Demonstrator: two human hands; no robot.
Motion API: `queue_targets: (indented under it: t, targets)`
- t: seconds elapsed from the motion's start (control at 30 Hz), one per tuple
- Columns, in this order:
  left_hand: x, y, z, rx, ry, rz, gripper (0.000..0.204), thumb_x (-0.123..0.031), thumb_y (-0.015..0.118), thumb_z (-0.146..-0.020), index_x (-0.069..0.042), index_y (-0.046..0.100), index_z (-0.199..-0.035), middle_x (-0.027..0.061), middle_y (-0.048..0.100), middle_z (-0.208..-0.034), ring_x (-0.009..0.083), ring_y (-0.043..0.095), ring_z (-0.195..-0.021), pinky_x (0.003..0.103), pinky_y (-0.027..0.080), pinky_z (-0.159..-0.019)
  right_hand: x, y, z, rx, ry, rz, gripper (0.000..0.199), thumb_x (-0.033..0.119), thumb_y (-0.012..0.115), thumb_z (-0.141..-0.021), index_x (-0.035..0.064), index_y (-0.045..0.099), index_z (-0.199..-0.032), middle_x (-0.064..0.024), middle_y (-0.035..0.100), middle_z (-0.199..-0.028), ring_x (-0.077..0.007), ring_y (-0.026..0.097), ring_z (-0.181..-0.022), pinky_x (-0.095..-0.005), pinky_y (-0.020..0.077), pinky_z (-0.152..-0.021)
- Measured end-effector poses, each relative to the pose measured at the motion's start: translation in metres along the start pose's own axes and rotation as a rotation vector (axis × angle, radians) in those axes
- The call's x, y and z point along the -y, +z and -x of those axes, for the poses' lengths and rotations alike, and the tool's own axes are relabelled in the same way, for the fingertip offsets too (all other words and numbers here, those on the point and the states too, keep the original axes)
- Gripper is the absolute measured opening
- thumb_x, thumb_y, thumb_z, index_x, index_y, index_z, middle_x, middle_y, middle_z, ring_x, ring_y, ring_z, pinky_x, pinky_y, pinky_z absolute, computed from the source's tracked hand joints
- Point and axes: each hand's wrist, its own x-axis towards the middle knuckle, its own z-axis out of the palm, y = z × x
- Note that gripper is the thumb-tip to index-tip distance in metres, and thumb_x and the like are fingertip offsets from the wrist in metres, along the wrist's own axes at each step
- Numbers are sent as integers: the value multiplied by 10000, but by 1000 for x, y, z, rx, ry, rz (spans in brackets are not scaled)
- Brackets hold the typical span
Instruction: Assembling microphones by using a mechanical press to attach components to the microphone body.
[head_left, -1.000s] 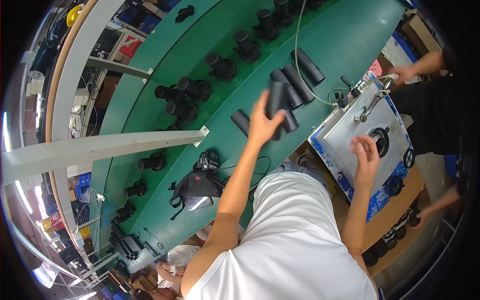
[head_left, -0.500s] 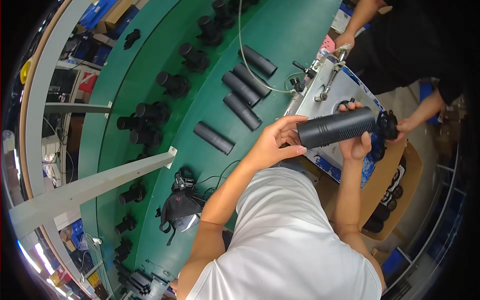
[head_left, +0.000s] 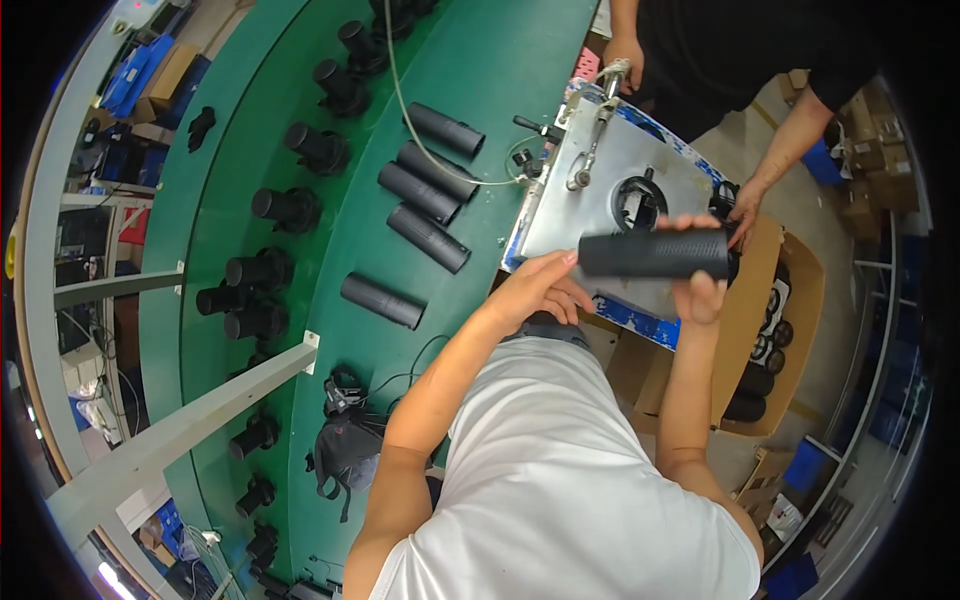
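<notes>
A black ribbed plastic tube [head_left: 640,256], blurred by motion, lies nearly level in front of me. My right hand [head_left: 703,290] is closed around its right part, fingers over the far side and thumb on the near side. Beside the tube's left end is my left hand [head_left: 540,290], fingers apart and slightly curled, with the thumb tip close to the rim. I cannot tell if it touches. Beyond the tube stands a metal-topped fixture [head_left: 570,225] with a lever clamp [head_left: 592,150] and a black ring part [head_left: 638,203] on it.
Several black tubes [head_left: 428,238] lie on the green bench [head_left: 380,345]. Black flanged parts [head_left: 285,207] stand along the green channel. Across the fixture, a co-worker's hand [head_left: 622,62] is at the lever, the other [head_left: 747,205] at a black part. A cardboard box [head_left: 800,350] sits right.
The tube has swung from slanting up rightward to nearly level. My left hand has come off its left end. Bench and fixture appear shifted left in view.
</notes>
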Motion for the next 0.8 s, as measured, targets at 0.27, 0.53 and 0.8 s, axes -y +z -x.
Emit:
queue_targets:
  t: [0.27,0.53,0.8]
  targets:
    - [29,-25,3,-182,11,13,329,-267,490,-983,-40,547,-1214,118,660,-993,145,642,-830,256,514,-760,0,-39,-28,-352,-75,663,428,24,700,-778,-14,528,-1169,-137,600,-1162,-217,571,-1079,-340,425,-975]
    - [40,-27,-4,-212,-42,47,278,-227,501,-973,-42,570,-1169,88,658,-990,122,613,-827,239,474,-754,4,-12,-46,106,57,1000,455,23,740,-760,-5,531,-1163,-100,617,-1138,-164,576,-1063,-291,428,-959]
    - [40,-27,-11,-235,-25,36,285,-252,513,-965,-46,576,-1152,80,661,-977,120,610,-822,240,468,-744,-65,-26,-36,-548,-147,938,374,90,758,-792,-4,542,-1083,-98,645,-1028,-156,611,-943,-299,479,-882]
